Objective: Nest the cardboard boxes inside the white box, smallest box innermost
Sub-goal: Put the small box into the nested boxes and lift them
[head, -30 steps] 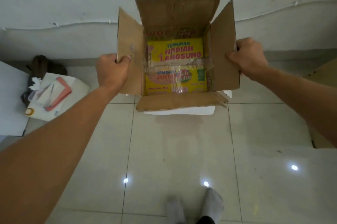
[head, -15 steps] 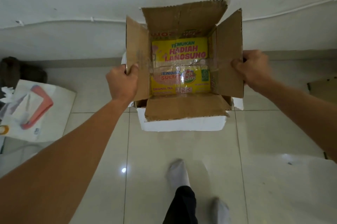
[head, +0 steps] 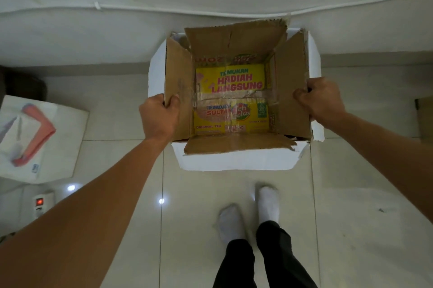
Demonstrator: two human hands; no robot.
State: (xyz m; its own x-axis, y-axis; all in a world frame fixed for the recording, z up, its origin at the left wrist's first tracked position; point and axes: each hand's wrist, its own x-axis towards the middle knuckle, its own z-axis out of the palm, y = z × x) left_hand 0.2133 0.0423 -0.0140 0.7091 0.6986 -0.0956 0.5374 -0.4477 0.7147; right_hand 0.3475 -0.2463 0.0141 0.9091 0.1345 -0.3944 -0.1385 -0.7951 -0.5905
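An open brown cardboard box [head: 293,91] with a yellow printed bottom sits down inside the white box [head: 234,161], whose white walls show around it. My left hand [head: 159,116] grips the cardboard box's left flap. On the opposite side, my right hand [head: 321,100] holds the right flap. All flaps of the cardboard box stand open. Nothing lies inside it.
The boxes stand on a glossy tiled floor against a white wall. A white bag with a pink mark [head: 35,137] lies at the left. Another cardboard box edge [head: 425,116] shows at the far right. My socked feet [head: 248,215] stand just in front.
Both hands have lowered the cardboard box down into the white box, which now surrounds it on all sides. I have stepped closer; my feet are now in view.
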